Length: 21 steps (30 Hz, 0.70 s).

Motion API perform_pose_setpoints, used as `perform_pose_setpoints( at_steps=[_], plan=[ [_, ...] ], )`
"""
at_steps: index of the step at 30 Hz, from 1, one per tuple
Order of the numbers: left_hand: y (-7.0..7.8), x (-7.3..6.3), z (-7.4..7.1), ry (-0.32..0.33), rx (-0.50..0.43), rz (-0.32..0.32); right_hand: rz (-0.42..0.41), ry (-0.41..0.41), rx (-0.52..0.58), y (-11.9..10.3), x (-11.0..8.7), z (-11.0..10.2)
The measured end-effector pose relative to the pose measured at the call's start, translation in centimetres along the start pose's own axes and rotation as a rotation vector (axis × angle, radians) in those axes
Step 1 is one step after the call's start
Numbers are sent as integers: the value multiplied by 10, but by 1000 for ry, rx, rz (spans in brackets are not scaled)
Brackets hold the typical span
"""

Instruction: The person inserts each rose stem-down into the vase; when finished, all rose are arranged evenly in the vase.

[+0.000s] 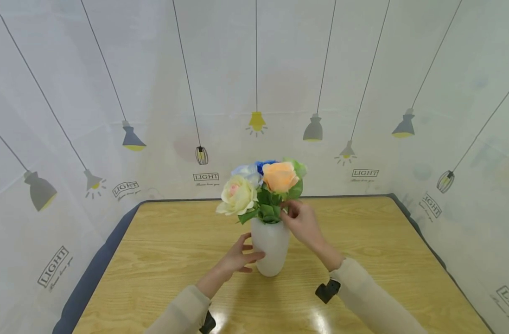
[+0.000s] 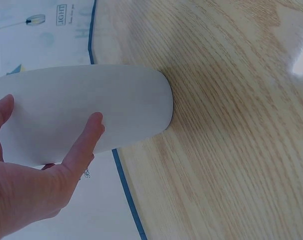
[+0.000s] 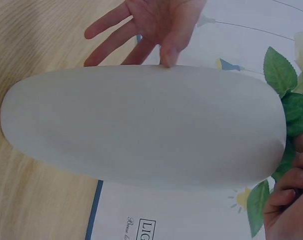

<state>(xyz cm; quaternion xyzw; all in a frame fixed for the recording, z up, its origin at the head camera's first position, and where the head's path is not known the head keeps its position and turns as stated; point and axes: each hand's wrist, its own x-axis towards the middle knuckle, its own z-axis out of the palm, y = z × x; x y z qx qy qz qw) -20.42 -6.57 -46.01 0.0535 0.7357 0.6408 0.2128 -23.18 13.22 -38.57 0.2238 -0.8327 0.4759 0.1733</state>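
Note:
A white vase (image 1: 271, 250) stands upright on the wooden table, holding a bunch of flowers with green leaves (image 3: 281, 75). An orange rose (image 1: 281, 176) is at the front right of the bunch, and a cream rose (image 1: 239, 195) leans out at the left. Pale blue (image 1: 247, 173) and deep blue (image 1: 266, 165) blooms show behind them. My left hand (image 1: 238, 257) rests against the vase's left side, fingers spread and mostly straight, thumb on its front. At the vase's mouth, my right hand (image 1: 303, 221) has curled fingers pinching a flower stem among the leaves, partly hidden.
The wooden table (image 1: 175, 241) has a dark blue edge (image 1: 100, 260) along its left side. A pale wall covering (image 1: 254, 69) printed with hanging lamps surrounds the back and sides. Dark wrist cameras (image 1: 327, 291) sit at both cuffs.

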Motion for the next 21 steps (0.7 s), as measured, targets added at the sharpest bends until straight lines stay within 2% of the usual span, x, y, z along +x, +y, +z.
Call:
perform_pose_setpoints(
  at_steps=[4, 13, 19, 21],
  plan=[
    [-2, 1, -1, 5, 4, -2, -4, -13, 2, 5, -3, 0],
    [-5, 3, -2, 4, -2, 6, 59, -68, 32, 2, -6, -5],
    [-10, 4, -4, 20, 15, 8, 145, -32, 133, -20, -15, -20],
    [-12, 3, -6, 36, 51, 17, 153, -11, 136, -16, -19, -25]
  ],
)
